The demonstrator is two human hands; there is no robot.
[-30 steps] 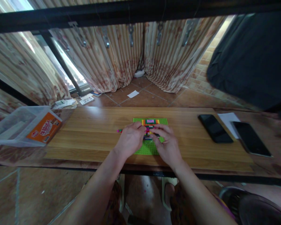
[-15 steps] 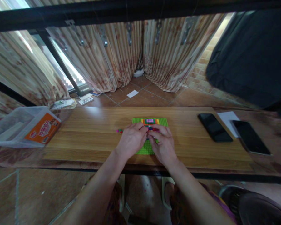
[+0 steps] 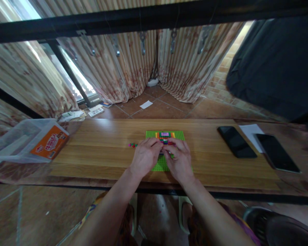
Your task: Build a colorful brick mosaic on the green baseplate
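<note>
A green building-brick baseplate (image 3: 160, 166) lies on the wooden board, with rows of coloured bricks (image 3: 165, 134) on its far half. Over its middle, my left hand (image 3: 147, 153) and my right hand (image 3: 178, 157) meet with fingertips nearly touching. Both hands have their fingers bent and closed at the bricks. Whatever the fingertips pinch is too small and too covered to make out. Just left of my left hand sits a little group of loose pink, green and red bricks (image 3: 132, 145).
The wooden board (image 3: 97, 147) spans the low table. At left stands a clear plastic bin (image 3: 20, 136) with an orange label. Two dark phones, one nearer (image 3: 236, 141) and one farther right (image 3: 277, 152), lie beside white paper (image 3: 251, 133). A black bar (image 3: 154, 21) crosses above.
The whole view has shifted slightly downward in the picture. Both hands stay at the same part of the baseplate, with only small finger movement.
</note>
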